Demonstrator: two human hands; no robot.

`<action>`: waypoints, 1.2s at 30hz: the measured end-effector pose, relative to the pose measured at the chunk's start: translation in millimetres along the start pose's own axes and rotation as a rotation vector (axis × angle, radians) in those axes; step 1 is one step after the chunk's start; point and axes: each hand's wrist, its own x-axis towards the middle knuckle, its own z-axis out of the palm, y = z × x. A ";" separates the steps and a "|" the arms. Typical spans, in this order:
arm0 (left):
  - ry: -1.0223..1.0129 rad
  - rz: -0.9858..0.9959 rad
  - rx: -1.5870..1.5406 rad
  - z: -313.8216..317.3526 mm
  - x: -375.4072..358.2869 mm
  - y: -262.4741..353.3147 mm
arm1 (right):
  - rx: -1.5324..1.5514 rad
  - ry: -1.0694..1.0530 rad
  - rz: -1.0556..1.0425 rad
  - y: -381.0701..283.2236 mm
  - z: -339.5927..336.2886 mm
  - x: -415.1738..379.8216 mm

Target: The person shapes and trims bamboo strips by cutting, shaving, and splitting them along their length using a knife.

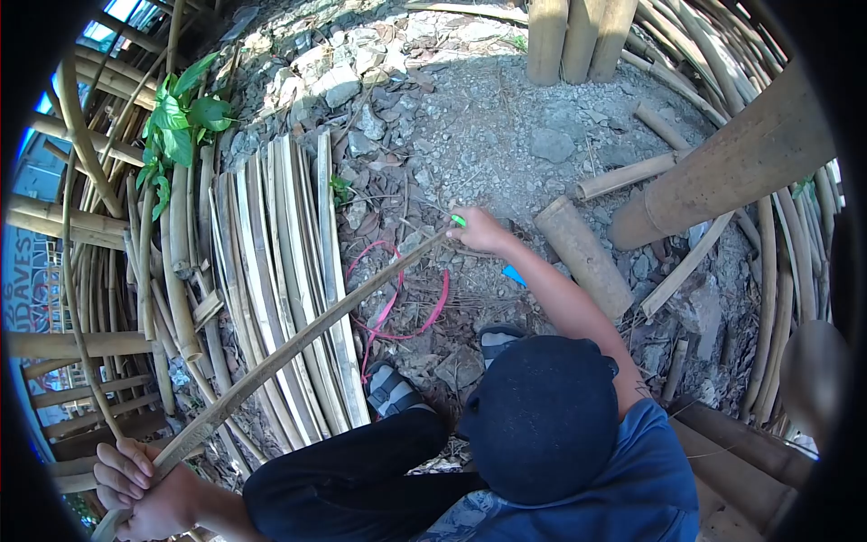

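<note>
A long bamboo strip (302, 336) runs diagonally across the view, from the lower left up to the middle. My left hand (149, 488) is closed around its near part, fingers wrapped over it. At the strip's far end my right hand (480, 231) is closed, with the arm stretched forward. A small bright green object (458, 220) shows at the fingers of that hand; its kind is not clear. Under the bamboo strip, a row of split bamboo slats (280, 298) lies side by side on the ground. Pink plastic ribbon (433, 312) lies in loops just beyond them.
A thick bamboo pole (722, 163) slants in at the right, near a short cut bamboo piece (585, 257). Upright bamboo posts (578, 41) stand at the back. A bamboo rack (81, 235) and a leafy plant (181, 117) are at left. Rubble (343, 86) covers the ground.
</note>
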 end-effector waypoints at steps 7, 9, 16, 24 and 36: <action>-0.003 0.000 0.003 5.2 -0.5 -1.6 | -0.154 -0.086 0.023 6.7 15.9 -6.6; -0.032 0.005 0.010 5.5 -0.1 -1.8 | -0.165 -0.041 -0.028 11.3 20.2 -4.3; -0.015 -0.013 0.008 3.3 1.1 -0.2 | -0.119 0.126 -0.100 6.3 21.6 -8.3; 0.034 -0.004 0.072 -0.8 3.0 -0.6 | 0.527 0.387 -0.051 -53.7 -32.2 4.2; 0.017 0.015 0.057 2.0 0.5 -2.7 | 0.182 -0.003 0.306 -32.1 0.1 -38.7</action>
